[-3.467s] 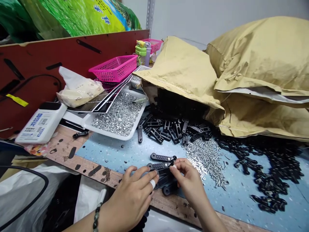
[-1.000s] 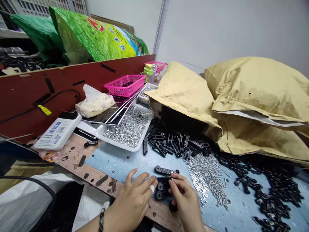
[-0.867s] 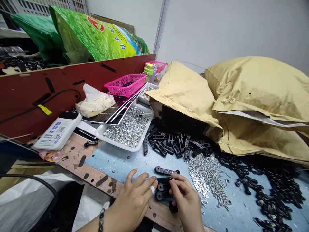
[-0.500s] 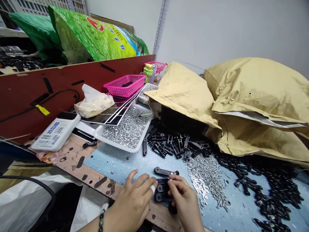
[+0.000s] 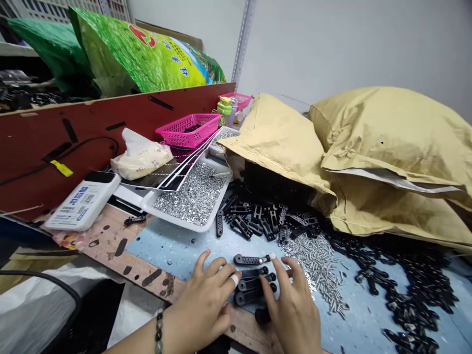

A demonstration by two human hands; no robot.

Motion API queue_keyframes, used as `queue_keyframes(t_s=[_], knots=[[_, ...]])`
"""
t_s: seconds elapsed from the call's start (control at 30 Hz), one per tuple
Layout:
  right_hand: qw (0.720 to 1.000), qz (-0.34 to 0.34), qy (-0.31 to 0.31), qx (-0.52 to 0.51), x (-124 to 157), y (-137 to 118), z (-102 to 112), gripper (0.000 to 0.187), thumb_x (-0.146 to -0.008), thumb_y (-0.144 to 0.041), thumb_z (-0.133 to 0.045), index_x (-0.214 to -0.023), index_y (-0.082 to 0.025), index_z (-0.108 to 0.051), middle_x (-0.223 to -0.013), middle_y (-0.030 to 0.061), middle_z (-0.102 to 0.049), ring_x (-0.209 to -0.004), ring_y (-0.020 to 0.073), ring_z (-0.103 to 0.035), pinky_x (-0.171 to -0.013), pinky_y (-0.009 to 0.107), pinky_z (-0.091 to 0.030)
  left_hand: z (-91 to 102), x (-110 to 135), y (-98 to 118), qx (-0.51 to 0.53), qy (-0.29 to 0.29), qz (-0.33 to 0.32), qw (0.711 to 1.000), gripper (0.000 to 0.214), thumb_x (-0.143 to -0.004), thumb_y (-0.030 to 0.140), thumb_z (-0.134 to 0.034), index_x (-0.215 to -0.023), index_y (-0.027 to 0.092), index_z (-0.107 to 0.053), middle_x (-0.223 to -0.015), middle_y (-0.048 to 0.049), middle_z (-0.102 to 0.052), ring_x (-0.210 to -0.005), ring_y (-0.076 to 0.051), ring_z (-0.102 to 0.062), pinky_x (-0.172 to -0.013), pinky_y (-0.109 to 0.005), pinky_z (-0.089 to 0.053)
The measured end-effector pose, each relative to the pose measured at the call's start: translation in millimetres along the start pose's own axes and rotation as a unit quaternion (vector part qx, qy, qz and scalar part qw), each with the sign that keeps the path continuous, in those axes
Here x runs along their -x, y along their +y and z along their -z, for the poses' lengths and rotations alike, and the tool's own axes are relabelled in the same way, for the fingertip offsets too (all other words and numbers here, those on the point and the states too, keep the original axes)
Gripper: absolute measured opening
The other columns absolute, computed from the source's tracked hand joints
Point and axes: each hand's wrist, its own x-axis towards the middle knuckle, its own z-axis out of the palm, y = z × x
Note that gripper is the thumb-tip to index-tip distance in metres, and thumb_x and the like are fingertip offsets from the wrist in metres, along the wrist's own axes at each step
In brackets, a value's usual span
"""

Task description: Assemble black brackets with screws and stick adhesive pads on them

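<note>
Several black plastic link arms [image 5: 254,284] lie side by side near the front edge of the blue mat. A further arm with a perforated face [image 5: 251,259] lies just beyond them. My left hand [image 5: 206,302], with a white band on one finger, has its fingers spread, their tips touching the left ends of the arms. My right hand [image 5: 297,307] is at their right ends, thumb and index finger apart, the index tip by the far arm's end. I see nothing held in it. A round black piece [image 5: 262,315] is partly hidden below the right thumb.
Small silver screws [image 5: 326,275] lie loose right of my hands. Beyond are a pile of black parts [image 5: 263,221] and a white tray [image 5: 221,211] of metal nuts. Black pieces [image 5: 409,305] cover the right side. Paper sacks [image 5: 280,132] stand behind; a white box [image 5: 83,204] sits left.
My right hand has opened from a pinch over the arms and shifted right, uncovering their right ends. My left hand stays almost in place.
</note>
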Motion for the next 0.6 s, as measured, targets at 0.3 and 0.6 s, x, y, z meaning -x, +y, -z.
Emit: queue_keyframes(t_s=[0.3, 0.6], knots=[[0.964, 0.061, -0.012, -0.257, -10, -16, 21, 0.032, -0.088, -0.01, -0.046, -0.118, -0.019, -0.051, -0.112, 0.0138, -0.053, -0.104, 0.0234, -0.055, -0.081, 0.038, -0.054, 38.8, -12, -9, 0.315, -0.109, 0.046, 0.942, 0.039, -0.098, 0.039, -0.033, -0.129, 0.027, -0.051, -0.142, -0.0052, -0.039, -0.132, -0.025, -0.032, -0.109, -0.047, -0.027], [0.94, 0.129, 0.024, -0.316, -20, -45, 19, 0.02, -0.085, -0.006, -0.049, -0.095, -0.021, -0.057, -0.089, 0.0063, -0.064, -0.079, 0.0184, -0.059, -0.069, 0.032, -0.05, 33.1, -25, 9, 0.45, -0.162, 0.115, 0.871, 0.073, -0.094, 0.019, 0.021, -0.145, 0.027, -0.03, -0.101, -0.0051, -0.071, -0.107, -0.017, -0.062, -0.082, -0.04, -0.051]])
